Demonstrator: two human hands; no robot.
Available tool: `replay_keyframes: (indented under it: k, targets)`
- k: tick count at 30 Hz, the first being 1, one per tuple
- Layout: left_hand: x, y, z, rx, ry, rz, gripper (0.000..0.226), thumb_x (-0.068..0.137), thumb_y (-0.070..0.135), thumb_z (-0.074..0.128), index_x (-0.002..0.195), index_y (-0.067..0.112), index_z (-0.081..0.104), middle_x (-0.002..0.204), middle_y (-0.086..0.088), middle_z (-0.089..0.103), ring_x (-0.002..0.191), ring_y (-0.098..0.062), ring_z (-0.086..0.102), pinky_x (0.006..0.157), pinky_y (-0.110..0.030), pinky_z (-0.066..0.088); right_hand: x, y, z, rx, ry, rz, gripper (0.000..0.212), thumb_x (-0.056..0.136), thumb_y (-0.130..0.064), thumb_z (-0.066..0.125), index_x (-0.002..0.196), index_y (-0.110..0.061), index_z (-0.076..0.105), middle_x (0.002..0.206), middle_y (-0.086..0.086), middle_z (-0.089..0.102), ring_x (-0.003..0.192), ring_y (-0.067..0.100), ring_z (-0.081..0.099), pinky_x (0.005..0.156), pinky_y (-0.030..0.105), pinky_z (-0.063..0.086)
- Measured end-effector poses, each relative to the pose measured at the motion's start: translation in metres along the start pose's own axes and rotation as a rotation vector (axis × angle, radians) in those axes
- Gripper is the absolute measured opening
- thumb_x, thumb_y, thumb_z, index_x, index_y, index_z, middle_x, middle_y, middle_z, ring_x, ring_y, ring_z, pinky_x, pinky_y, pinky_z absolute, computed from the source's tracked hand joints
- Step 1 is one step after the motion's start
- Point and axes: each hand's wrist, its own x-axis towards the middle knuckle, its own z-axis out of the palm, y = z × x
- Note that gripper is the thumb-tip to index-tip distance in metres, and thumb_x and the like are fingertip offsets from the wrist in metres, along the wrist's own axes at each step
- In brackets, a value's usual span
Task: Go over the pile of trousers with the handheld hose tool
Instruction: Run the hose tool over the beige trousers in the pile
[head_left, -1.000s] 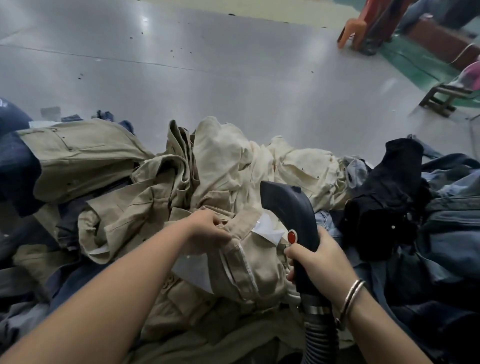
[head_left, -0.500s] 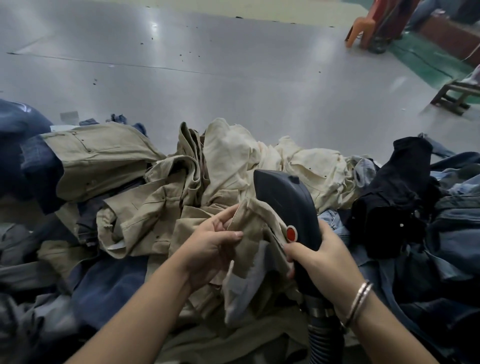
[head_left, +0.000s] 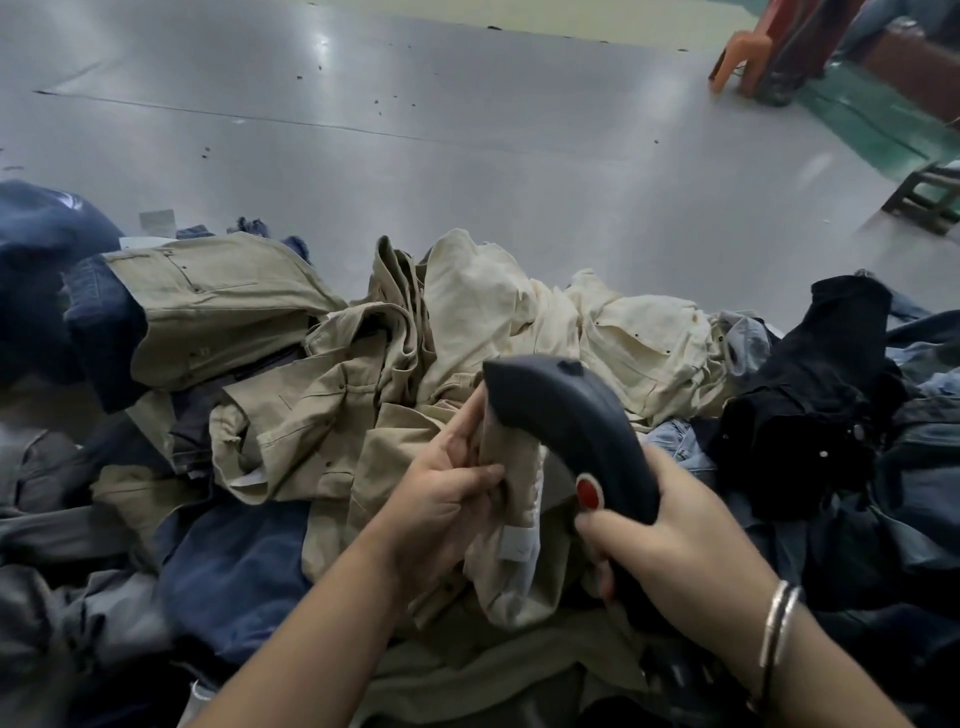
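In the head view, just in front of the chest, a fold of khaki trousers (head_left: 511, 493) is lifted off the pile (head_left: 322, 415) and held against the left side of the tool (head_left: 571, 431). The fold is pinched by the left hand (head_left: 441, 514), thumb on the near face and fingers curled behind the cloth, so that a short upright strip of fabric stands between that hand and the tool. The tool's handle is wrapped by the right hand (head_left: 670, 540), fingers closed round it, the thumb lying just below the red button (head_left: 588, 492). The tool's long axis runs from the right hand up and to the left, its dark head arching over the top of the held fold; the nozzle face itself is turned away and cannot be seen. The fold thus lies directly left of the tool and touching it, the left hand being the nearer to the cloth. The next pass is judged to run down the upright strip. One tool, one red button and two hands are counted; about four light khaki or cream garments can be made out, one black garment (head_left: 810, 395) at right, and several blue ones, the exact number unclear. Two bangles (head_left: 776, 623) are worn on the right wrist.
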Motion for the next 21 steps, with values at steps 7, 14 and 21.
replay_keyframes:
  k: [7, 14, 21]
  targets:
    - [0.005, 0.004, 0.004, -0.013, 0.002, 0.045, 0.079, 0.075, -0.012, 0.042, 0.145, 0.025, 0.036, 0.129, -0.005, 0.063, 0.109, -0.016, 0.065, 0.082, -0.026, 0.056, -0.006, -0.010, -0.014, 0.052, -0.090, 0.049, 0.025, 0.071, -0.016, 0.072, 0.091, -0.020, 0.057, 0.057, 0.004, 0.063, 0.046, 0.025, 0.062, 0.043, 0.033, 0.048]
    - [0.006, -0.001, 0.010, 0.010, 0.002, 0.046, 0.073, 0.078, -0.016, 0.038, 0.138, 0.026, 0.042, 0.129, 0.004, 0.063, 0.110, -0.011, 0.064, 0.081, -0.023, 0.054, 0.005, -0.009, -0.009, 0.042, 0.057, 0.037, 0.019, 0.075, -0.010, 0.069, 0.089, -0.012, 0.056, 0.062, 0.010, 0.060, 0.053, 0.030, 0.060, 0.054, 0.045, 0.050]
    - [0.009, 0.000, 0.008, -0.063, 0.017, 0.060, 0.065, 0.076, -0.015, 0.040, 0.130, 0.021, 0.052, 0.122, -0.004, 0.067, 0.111, -0.014, 0.064, 0.087, -0.025, 0.054, -0.004, -0.008, -0.010, 0.012, -0.103, 0.059, 0.028, 0.068, -0.023, 0.072, 0.091, -0.017, 0.058, 0.061, 0.007, 0.063, 0.050, 0.026, 0.062, 0.046, 0.034, 0.047]
